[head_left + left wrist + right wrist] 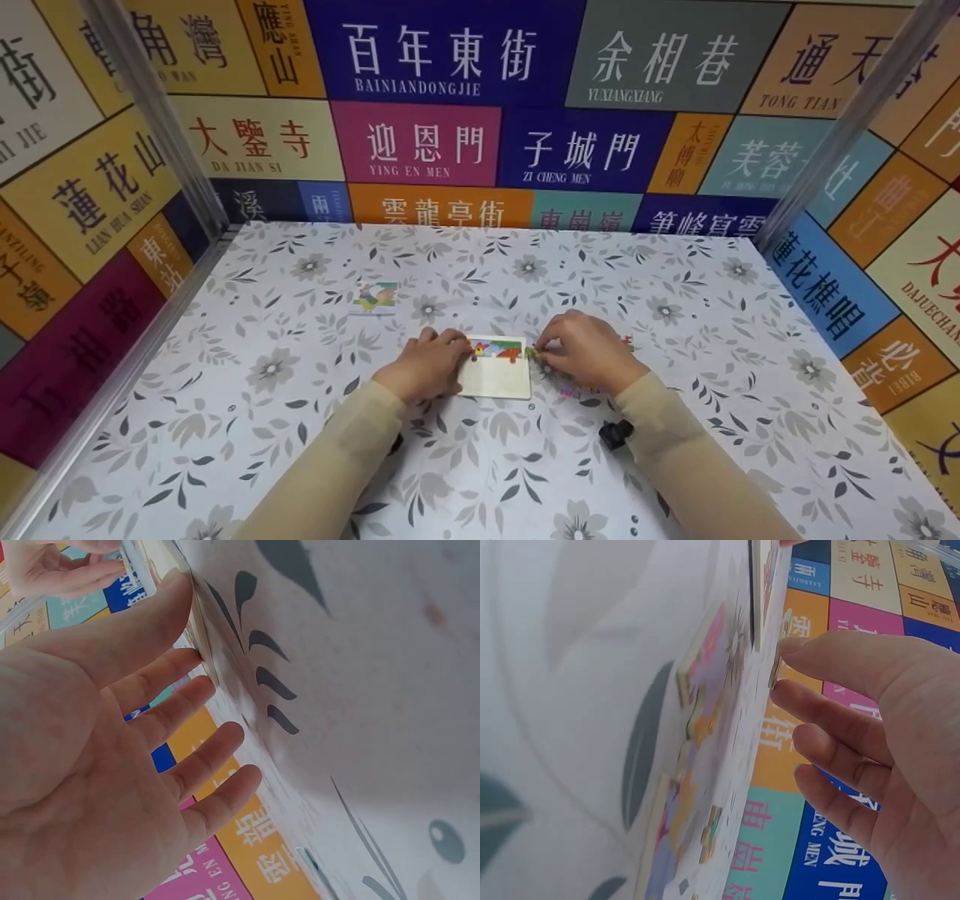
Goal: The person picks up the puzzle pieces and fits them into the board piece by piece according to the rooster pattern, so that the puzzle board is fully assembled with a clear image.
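A small cream puzzle board point(495, 379) lies flat in the middle of the table, with colourful puzzle pieces point(496, 349) along its far side and its near part bare. My left hand point(429, 365) rests at the board's left side. In the left wrist view the thumb point(169, 611) and index finger touch its edge while the other fingers are spread. Just off the board's right edge, my right hand point(589, 349) pinches a small puzzle piece point(775, 666) between thumb and index finger. The picture on that piece is hard to make out.
Loose puzzle pieces point(705, 660) lie on the table below my right hand, partly hidden by it in the head view. A small picture card point(375, 298) lies farther back on the left. Panels with lettering point(442, 142) stand behind the flowered tabletop point(247, 450).
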`<state>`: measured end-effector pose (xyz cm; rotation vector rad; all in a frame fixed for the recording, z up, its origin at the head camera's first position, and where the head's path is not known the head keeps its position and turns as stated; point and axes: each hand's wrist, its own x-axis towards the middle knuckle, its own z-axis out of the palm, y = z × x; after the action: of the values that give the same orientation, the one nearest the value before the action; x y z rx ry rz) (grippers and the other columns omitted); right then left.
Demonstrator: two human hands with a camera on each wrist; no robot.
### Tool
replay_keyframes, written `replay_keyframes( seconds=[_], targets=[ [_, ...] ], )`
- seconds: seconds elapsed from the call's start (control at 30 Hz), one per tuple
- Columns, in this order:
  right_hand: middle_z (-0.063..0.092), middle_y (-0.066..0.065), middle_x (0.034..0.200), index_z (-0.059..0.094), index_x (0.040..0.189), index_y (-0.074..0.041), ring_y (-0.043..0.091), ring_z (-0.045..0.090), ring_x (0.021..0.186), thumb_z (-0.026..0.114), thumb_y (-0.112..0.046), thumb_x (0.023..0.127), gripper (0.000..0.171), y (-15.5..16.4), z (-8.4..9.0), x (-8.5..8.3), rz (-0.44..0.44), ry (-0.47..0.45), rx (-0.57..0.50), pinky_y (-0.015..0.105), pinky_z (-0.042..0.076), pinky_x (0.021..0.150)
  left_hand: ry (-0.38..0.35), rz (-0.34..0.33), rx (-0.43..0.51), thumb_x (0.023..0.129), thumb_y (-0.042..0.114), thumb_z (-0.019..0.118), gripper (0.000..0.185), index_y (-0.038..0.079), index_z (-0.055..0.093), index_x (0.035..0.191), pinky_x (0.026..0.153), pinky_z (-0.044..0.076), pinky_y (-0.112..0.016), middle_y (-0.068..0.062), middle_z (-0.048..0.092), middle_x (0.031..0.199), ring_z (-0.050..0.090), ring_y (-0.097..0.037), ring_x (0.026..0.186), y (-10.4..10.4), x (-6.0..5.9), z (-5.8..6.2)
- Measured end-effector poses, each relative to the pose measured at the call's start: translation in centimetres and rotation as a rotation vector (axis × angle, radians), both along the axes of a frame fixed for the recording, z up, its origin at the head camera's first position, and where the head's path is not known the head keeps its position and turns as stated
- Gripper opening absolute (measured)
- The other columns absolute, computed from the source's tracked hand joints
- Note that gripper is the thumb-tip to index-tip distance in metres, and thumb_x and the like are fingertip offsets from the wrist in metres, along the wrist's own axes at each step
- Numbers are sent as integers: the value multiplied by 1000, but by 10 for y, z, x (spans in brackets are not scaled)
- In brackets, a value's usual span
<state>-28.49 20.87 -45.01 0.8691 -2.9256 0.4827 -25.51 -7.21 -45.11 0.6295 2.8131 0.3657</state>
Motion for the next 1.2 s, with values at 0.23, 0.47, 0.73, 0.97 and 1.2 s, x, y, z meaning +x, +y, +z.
replay_keyframes(
  seconds=[0.23,0.47,0.73,0.97,1.2],
  targets=[
    [76,-6,102,84,98,-22,17,68,101,80,-23,90,9,-11,1,1,47,40,23,41,57,87,-11,14,-6,90,26,81,57,16,57,141,110,40,-55,-4,49,154,44,-35,134,0,-1,-1],
    [76,-7,99,84,97,-23,17,68,97,82,-24,88,9,-24,1,3,93,76,19,40,56,86,-20,24,-13,90,27,81,58,16,55,141,112,39,-54,-4,49,153,45,-34,134,1,-1,1],
    [76,-9,94,84,96,-25,15,67,92,81,-23,88,8,-42,-2,7,157,117,9,36,57,81,-26,35,-15,90,28,81,62,17,54,144,112,40,-53,-3,49,155,46,-34,134,-1,-3,-2],
    [75,-8,92,84,93,-23,16,65,87,80,-18,88,8,-57,-5,7,211,129,6,34,56,78,-30,40,22,89,27,82,65,13,52,144,111,40,-54,-5,51,152,46,-36,132,-2,-2,-2],
    [74,-9,92,83,92,-24,15,64,88,78,-15,87,12,-68,-9,6,216,109,2,36,55,77,-30,45,20,89,29,82,65,12,50,143,109,39,-53,-5,52,147,45,-36,128,-3,0,-1]
  ],
)
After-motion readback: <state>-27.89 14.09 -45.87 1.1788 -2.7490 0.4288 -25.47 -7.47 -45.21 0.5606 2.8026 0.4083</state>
